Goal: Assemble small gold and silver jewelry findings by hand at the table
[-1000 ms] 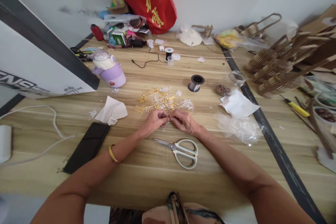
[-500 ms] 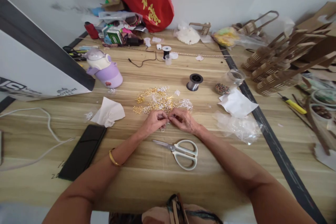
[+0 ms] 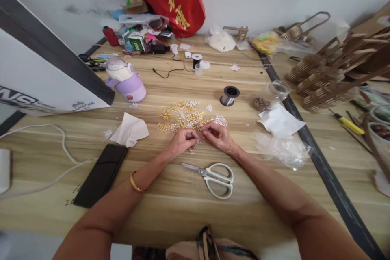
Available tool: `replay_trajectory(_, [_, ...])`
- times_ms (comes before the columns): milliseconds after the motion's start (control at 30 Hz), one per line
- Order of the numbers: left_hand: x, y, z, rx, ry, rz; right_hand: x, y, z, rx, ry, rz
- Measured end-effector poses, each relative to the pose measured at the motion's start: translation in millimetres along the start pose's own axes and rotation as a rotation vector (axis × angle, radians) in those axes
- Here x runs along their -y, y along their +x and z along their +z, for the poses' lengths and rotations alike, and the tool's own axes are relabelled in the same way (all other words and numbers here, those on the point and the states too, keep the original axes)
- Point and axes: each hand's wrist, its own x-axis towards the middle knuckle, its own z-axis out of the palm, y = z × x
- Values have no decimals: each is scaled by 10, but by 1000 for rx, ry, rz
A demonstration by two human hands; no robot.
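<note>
My left hand [image 3: 184,141] is closed in a pinch on a small silvery jewelry piece, with a small ring [image 3: 192,151] hanging below the fingers. Just to its right, my right hand [image 3: 218,135] is also pinched; whatever its fingertips hold is too small to make out. Beyond both hands lies a pile of gold and silver jewelry findings [image 3: 185,115]. Silver pins [image 3: 219,120] form a small heap past my right hand. Scissors with pale handles [image 3: 213,176] rest on the table nearer to me, blades pointing left.
A wire spool [image 3: 229,96] stands behind the findings. To the left are a purple bottle [image 3: 129,83], crumpled paper [image 3: 129,130] and a black phone [image 3: 102,174]. A jar of beads [image 3: 269,95], white paper [image 3: 280,120] and plastic bags [image 3: 283,148] lie right. Woven baskets [image 3: 317,81] stand farther right.
My hands, which met at the fingertips, are now slightly apart, the right one drawn up and away. The whole view has shifted a little.
</note>
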Motion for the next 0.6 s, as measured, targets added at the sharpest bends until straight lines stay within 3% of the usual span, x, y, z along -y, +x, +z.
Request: replay_trajectory(600, [-2, 2, 3, -14, -24, -3, -13, 4, 0, -7, 81, 2])
